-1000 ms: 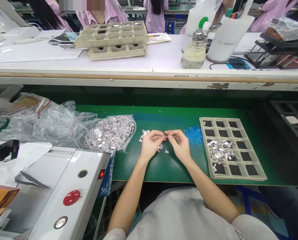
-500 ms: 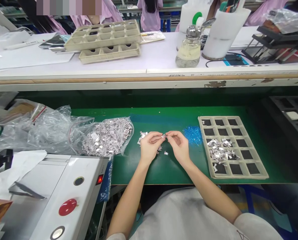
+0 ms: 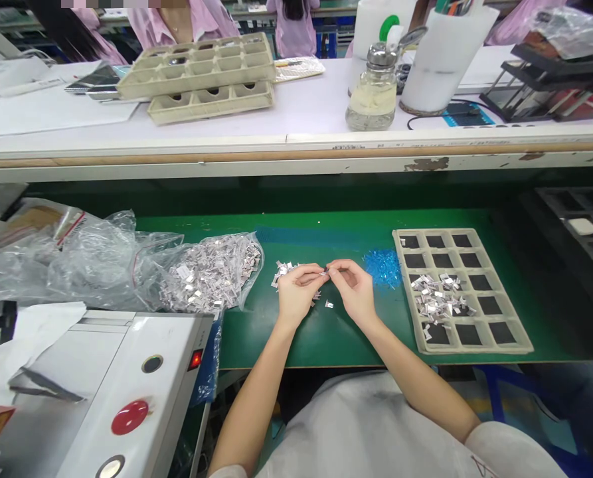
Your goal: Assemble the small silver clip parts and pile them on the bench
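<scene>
My left hand (image 3: 297, 293) and my right hand (image 3: 354, 289) meet fingertip to fingertip above the green work surface. A small silver metal piece (image 3: 325, 272) is pinched in my left fingers; my right fingertips close on its other side, and what they grip there is too small to make out. Loose silver pieces (image 3: 282, 271) lie behind and beneath my left hand, and a single piece (image 3: 329, 304) rests between my wrists. Just beyond my right hand is a heap of thin blue bits (image 3: 383, 268). A beige compartment tray (image 3: 506, 292) on the right bears a pile of silver pieces (image 3: 438, 297).
A clear bag of silver pieces (image 3: 211, 271) lies on the left, beside crumpled plastic bags (image 3: 91, 259). Nearer stands a white machine (image 3: 141, 392) with a red button. On the shelf are stacked trays (image 3: 201, 66), a glass bottle (image 3: 373, 93) and a white pen holder (image 3: 445, 60).
Both hands stay together at the same spot. The silver piece has turned slightly and shows less between my fingertips. The whole view has shifted a little.
</scene>
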The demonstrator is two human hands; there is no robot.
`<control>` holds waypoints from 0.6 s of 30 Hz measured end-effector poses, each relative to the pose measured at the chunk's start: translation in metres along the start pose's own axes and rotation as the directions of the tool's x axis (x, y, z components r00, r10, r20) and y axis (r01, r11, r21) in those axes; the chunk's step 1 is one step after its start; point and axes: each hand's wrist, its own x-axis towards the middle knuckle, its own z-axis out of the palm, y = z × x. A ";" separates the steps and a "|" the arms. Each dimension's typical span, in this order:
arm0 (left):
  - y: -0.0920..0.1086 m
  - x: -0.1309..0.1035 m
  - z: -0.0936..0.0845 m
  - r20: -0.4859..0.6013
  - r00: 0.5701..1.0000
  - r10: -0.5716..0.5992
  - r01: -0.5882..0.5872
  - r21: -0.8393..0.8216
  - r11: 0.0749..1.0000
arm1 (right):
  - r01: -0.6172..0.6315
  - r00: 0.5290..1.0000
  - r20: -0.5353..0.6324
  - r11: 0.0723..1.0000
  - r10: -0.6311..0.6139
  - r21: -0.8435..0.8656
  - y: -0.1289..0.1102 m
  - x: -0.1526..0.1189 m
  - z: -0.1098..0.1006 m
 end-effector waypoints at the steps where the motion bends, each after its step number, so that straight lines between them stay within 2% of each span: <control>1: 0.000 0.000 0.000 0.001 1.000 -0.007 0.007 0.002 1.000 | 0.004 1.000 0.002 1.000 -0.004 -0.004 0.000 0.000 0.000; 18: 0.002 0.003 -0.002 0.016 0.998 -0.062 0.061 0.015 0.998 | 0.017 1.000 0.022 1.000 -0.016 -0.006 0.002 0.001 -0.001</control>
